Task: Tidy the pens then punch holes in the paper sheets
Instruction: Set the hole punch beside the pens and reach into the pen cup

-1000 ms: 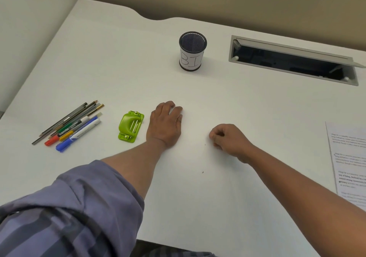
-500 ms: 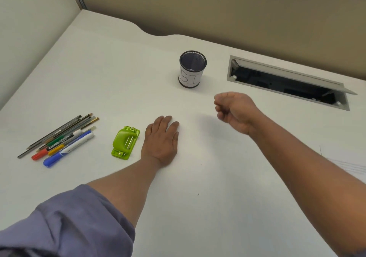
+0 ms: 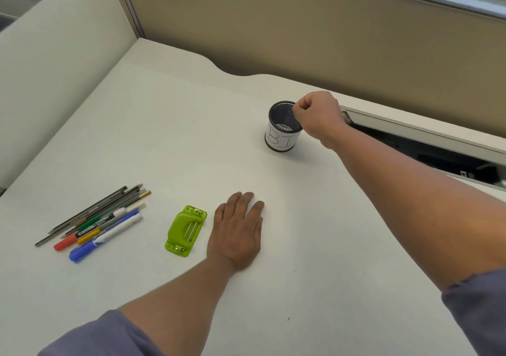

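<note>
A black mesh pen cup with a white label stands upright at the back middle of the white desk. My right hand is at its right rim, fingers curled, with thumb and forefinger pinching the rim. Several pens and pencils lie bunched at the front left. A green hole punch sits just right of them. My left hand rests flat on the desk beside the punch, holding nothing. No paper sheets are in view.
An open cable tray slot is set into the desk behind and to the right of the cup. Beige partition walls close off the back and left sides. My right forearm stretches across the right half of the desk.
My right hand has lifted off the desk and travelled forward to the pen cup's rim. The view has tilted, so the paper at the right is out of frame. My left hand stays put.
</note>
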{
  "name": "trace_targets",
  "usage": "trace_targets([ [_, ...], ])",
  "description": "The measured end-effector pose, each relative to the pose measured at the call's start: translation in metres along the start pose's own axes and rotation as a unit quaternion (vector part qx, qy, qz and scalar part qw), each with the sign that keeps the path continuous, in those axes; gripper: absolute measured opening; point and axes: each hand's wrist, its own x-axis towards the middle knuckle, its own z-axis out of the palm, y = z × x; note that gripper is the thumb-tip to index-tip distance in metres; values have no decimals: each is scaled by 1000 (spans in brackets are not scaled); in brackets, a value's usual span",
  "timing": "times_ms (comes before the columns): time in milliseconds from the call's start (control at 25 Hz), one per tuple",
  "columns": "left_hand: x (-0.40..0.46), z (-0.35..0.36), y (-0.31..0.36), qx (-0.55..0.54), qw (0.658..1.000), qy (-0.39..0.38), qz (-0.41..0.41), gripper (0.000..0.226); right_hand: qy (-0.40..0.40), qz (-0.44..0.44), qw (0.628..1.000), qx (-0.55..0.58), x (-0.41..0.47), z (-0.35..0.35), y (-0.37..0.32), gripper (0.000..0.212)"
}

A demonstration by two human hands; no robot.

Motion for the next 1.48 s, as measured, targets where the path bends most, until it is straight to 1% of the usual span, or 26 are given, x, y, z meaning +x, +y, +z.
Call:
trace_targets([
  [160,1,-1,0,-2,1000,-4,1,43,11,23,999,24,8,3,0,12],
  [320,0,-2,1,-4,1000,-2,3,44,26,29,995,94,-3,1,3,12],
  [480,0,-2,1,-6,1000,-3,0,45,43,15,983,178,-40,-5,11,16],
  [560,-1,-3,2,-3,1000,4,1,42,32,-4,977,213,-71,-5,20,17],
  [640,-2,-4,2,-3,1000,11,2,40,5,-2,976,218,-102,-2,34,13],
  [760,-1,-4,3,-1,1000,9,1,42,-44,24,980,191,-154,3,65,8],
  [880,-1,-1,2,-1,1000,7,-4,45,-108,13,990,92,-204,7,102,9],
  [960,-1,1,2,-3,1000,14,-1,43,-162,6,987,22,-234,11,124,13],
  [1080,-1,3,0,-5,1000,26,3,41,-200,12,980,-3,-263,17,143,14],
  [1200,-1,5,0,-3,1000,29,4,41,-203,-13,979,-28,-274,23,145,9],
  [1320,-1,5,-1,-7,999,32,4,40,-184,-36,981,-49,-276,30,141,8],
  [1480,-2,5,-1,-9,999,37,6,38,-143,-70,980,-116,-279,39,139,19],
])
